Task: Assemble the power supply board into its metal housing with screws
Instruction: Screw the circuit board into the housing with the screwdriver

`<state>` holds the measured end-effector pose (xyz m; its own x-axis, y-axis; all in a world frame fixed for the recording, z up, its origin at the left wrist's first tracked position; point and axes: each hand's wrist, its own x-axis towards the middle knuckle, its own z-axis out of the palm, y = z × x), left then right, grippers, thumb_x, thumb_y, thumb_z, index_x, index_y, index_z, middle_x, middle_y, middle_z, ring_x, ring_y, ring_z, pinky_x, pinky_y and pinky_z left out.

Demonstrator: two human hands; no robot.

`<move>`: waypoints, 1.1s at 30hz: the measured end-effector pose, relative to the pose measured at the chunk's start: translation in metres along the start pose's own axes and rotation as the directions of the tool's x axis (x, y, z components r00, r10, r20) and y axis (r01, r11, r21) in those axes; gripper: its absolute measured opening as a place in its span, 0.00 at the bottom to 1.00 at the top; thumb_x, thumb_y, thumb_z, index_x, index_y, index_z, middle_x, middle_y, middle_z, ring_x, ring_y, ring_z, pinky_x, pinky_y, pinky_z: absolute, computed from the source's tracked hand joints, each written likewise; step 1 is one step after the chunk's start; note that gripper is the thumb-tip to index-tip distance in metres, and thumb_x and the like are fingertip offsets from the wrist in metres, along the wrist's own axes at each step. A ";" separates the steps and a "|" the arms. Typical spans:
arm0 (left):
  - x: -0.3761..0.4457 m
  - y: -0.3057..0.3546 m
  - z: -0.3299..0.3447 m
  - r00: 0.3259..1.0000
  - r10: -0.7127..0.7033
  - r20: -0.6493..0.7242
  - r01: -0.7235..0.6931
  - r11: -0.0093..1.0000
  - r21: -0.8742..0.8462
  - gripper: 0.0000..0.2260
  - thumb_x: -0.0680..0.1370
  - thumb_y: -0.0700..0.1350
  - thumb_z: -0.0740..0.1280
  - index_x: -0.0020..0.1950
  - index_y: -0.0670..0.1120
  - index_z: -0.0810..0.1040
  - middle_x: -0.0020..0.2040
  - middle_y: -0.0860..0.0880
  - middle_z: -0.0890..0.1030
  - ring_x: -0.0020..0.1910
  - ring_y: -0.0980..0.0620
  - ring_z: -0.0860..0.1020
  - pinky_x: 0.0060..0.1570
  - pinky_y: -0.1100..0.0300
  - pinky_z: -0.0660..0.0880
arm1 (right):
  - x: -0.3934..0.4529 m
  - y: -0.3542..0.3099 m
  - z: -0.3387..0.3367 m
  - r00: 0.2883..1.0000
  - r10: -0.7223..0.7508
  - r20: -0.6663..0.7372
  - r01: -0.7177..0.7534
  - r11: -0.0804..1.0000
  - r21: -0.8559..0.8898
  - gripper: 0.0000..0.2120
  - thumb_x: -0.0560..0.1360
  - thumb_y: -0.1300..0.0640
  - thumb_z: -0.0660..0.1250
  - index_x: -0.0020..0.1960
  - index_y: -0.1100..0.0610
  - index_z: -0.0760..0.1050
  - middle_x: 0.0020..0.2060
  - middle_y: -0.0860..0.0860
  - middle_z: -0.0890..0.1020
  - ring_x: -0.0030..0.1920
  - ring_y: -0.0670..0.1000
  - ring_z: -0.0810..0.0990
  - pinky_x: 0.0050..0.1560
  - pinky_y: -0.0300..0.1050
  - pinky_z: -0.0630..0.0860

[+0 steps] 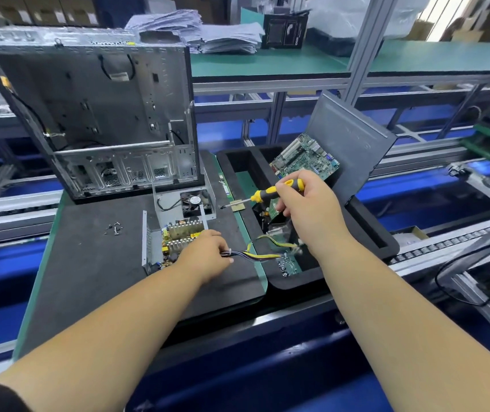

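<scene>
The power supply board, with gold heat sinks and yellow parts, sits inside its open grey metal housing on the black mat. A small fan lies at the housing's far end. My left hand grips the board's bundle of yellow and black wires, which trails right into the foam tray. My right hand holds a yellow and black screwdriver raised above the tray, tip pointing left. Several loose screws lie on the mat left of the housing.
An open computer case stands upright at the back of the mat. A black foam tray to the right holds a green motherboard leaning on a grey lid. Conveyor rails run left and right.
</scene>
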<state>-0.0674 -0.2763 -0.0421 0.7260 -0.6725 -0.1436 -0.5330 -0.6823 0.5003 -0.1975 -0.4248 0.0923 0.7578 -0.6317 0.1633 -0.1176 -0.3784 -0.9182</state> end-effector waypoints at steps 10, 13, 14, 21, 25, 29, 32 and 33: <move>-0.019 -0.011 0.004 0.992 -0.002 -0.123 -0.031 0.964 -0.265 0.05 0.75 0.42 0.72 0.41 0.49 0.77 0.70 0.46 0.65 0.66 0.49 0.70 0.64 0.66 0.59 | -0.003 -0.008 0.000 1.000 -0.010 -0.018 0.010 1.000 0.001 0.04 0.77 0.53 0.64 0.44 0.49 0.76 0.34 0.51 0.82 0.33 0.46 0.76 0.39 0.51 0.78; -0.022 -0.021 0.004 0.991 0.016 -0.135 -0.063 0.935 -0.350 0.07 0.75 0.41 0.72 0.41 0.50 0.76 0.68 0.49 0.66 0.63 0.48 0.72 0.67 0.58 0.66 | -0.002 -0.007 0.004 1.000 -0.013 -0.011 0.013 1.000 -0.002 0.04 0.77 0.54 0.64 0.45 0.50 0.76 0.33 0.50 0.82 0.32 0.44 0.76 0.41 0.50 0.78; -0.024 -0.025 0.003 0.991 0.019 -0.133 -0.069 0.921 -0.384 0.08 0.76 0.40 0.71 0.40 0.50 0.75 0.68 0.49 0.67 0.62 0.48 0.74 0.65 0.58 0.69 | -0.002 -0.007 0.006 1.000 -0.012 -0.005 0.012 1.000 0.004 0.03 0.78 0.54 0.64 0.45 0.50 0.75 0.32 0.49 0.82 0.32 0.43 0.76 0.41 0.50 0.78; -0.020 -0.043 0.005 0.986 -0.025 -0.163 -0.073 0.821 -0.566 0.04 0.78 0.38 0.67 0.44 0.41 0.76 0.62 0.52 0.74 0.57 0.51 0.75 0.65 0.53 0.71 | 0.000 -0.010 0.018 0.999 -0.035 0.014 0.035 0.999 0.006 0.03 0.78 0.56 0.63 0.46 0.53 0.75 0.29 0.43 0.81 0.29 0.40 0.76 0.35 0.39 0.75; -0.015 -0.046 0.002 0.980 -0.126 -0.152 0.008 0.795 -0.607 0.04 0.80 0.44 0.65 0.49 0.46 0.79 0.42 0.51 0.75 0.39 0.49 0.72 0.42 0.57 0.70 | 0.003 -0.013 0.023 1.000 -0.024 0.015 0.024 1.000 -0.016 0.03 0.77 0.54 0.64 0.45 0.49 0.75 0.31 0.47 0.81 0.32 0.42 0.77 0.42 0.50 0.78; -0.007 -0.044 -0.003 0.938 -0.279 -0.207 0.139 0.847 -0.514 0.03 0.78 0.47 0.68 0.48 0.49 0.77 0.44 0.47 0.74 0.39 0.47 0.73 0.50 0.48 0.75 | 0.005 -0.017 0.028 0.999 -0.025 0.020 0.025 1.000 -0.004 0.03 0.77 0.55 0.64 0.45 0.50 0.75 0.32 0.46 0.81 0.31 0.40 0.75 0.39 0.48 0.76; 0.001 -0.046 -0.012 0.929 -0.193 -0.315 0.090 0.946 -0.313 0.08 0.76 0.46 0.71 0.52 0.45 0.79 0.56 0.47 0.73 0.54 0.45 0.76 0.58 0.54 0.72 | 0.006 -0.019 0.031 0.998 -0.039 0.045 0.040 0.999 -0.013 0.03 0.78 0.55 0.63 0.46 0.52 0.75 0.30 0.42 0.81 0.30 0.39 0.74 0.33 0.42 0.74; 0.004 -0.046 -0.015 0.933 -0.147 -0.329 0.069 0.969 -0.239 0.09 0.75 0.47 0.72 0.53 0.45 0.79 0.57 0.48 0.73 0.55 0.46 0.75 0.57 0.55 0.71 | 0.006 -0.019 0.032 0.998 -0.044 0.051 0.045 0.999 -0.021 0.03 0.78 0.55 0.63 0.46 0.52 0.75 0.30 0.41 0.81 0.30 0.39 0.75 0.32 0.40 0.74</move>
<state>-0.0335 -0.2428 -0.0526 0.8987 -0.4323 0.0736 -0.3627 -0.6386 0.6787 -0.1700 -0.3995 0.0994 0.7940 -0.5791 0.1849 -0.0967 -0.4207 -0.9020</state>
